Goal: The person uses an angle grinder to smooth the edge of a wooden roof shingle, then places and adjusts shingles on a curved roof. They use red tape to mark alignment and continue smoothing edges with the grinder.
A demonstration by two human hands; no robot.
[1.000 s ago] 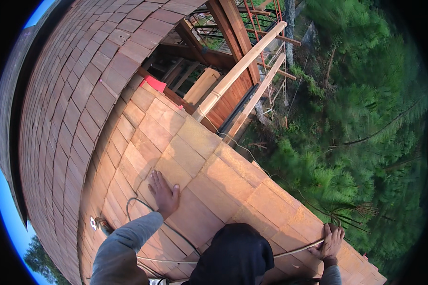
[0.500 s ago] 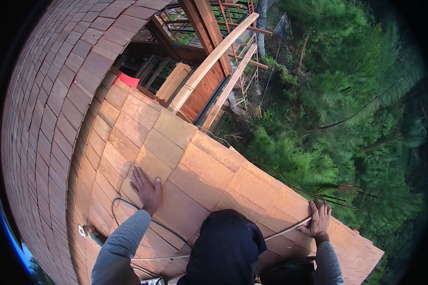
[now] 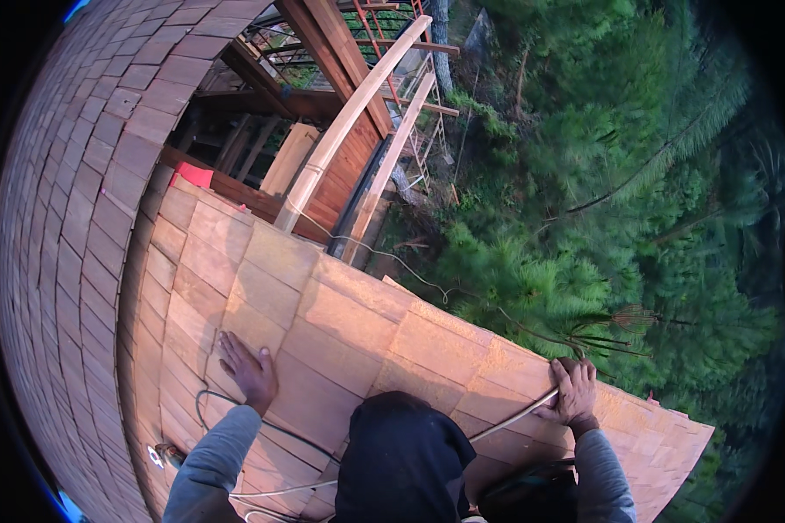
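My left hand [image 3: 251,373] lies flat on the wooden roof shingles [image 3: 336,358], its fingers spread and nothing in them. At the roof's outer edge my right hand [image 3: 573,390] is closed, with its fingers curled over the rim. A pale cord [image 3: 512,420] runs up the shingles into that hand. Beyond the edge, a thin line [image 3: 392,254] hangs from near the curved beam toward the same hand. Close to my left wrist a dark cable [image 3: 301,433] loops across the shingles.
A steep shingled wall [image 3: 78,200] rises at left. Beyond the edge stand a curved wooden beam [image 3: 355,113], red-and-pale scaffolding [image 3: 423,148] and pine trees [image 3: 602,200]. A red piece [image 3: 194,174] sits at the corner. A partly hidden metal object [image 3: 167,455] lies by my left forearm.
The view has shifted, so the beam and roof edge sit farther left. More of the thin line shows hanging beyond the edge. My left hand stays flat; my right stays at the rim.
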